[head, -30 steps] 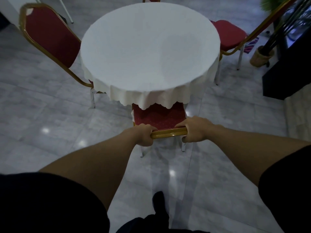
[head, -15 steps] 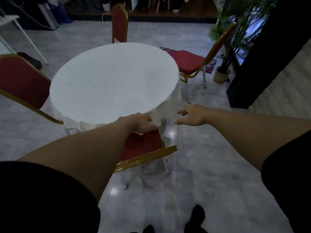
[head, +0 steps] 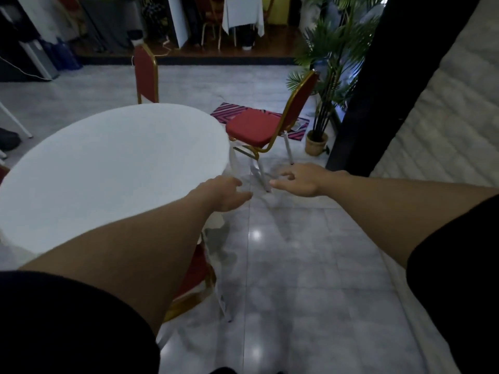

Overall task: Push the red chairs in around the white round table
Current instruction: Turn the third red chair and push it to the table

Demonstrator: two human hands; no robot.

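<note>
The white round table (head: pixel 108 168) fills the left of the view. A red chair (head: pixel 194 276) with a gold frame is tucked under its near edge, mostly hidden by my left arm. Another red chair (head: pixel 256 125) stands pulled out to the table's right, its seat clear of the cloth. A third red chair (head: pixel 145 74) stands behind the table. A sliver of a fourth shows at the left edge. My left hand (head: pixel 224 193) and my right hand (head: pixel 299 179) are held out in the air with fingers apart, holding nothing.
A potted palm (head: pixel 326 85) stands right of the pulled-out chair, beside a black pillar (head: pixel 378 85). A striped mat (head: pixel 232 110) lies on the tiled floor behind that chair. A white patterned wall (head: pixel 442 125) runs along the right.
Both hands let go of the near chair's gold back after pushing it under the table. The view has swung right toward the pulled-out chair, and both hands now hang free.
</note>
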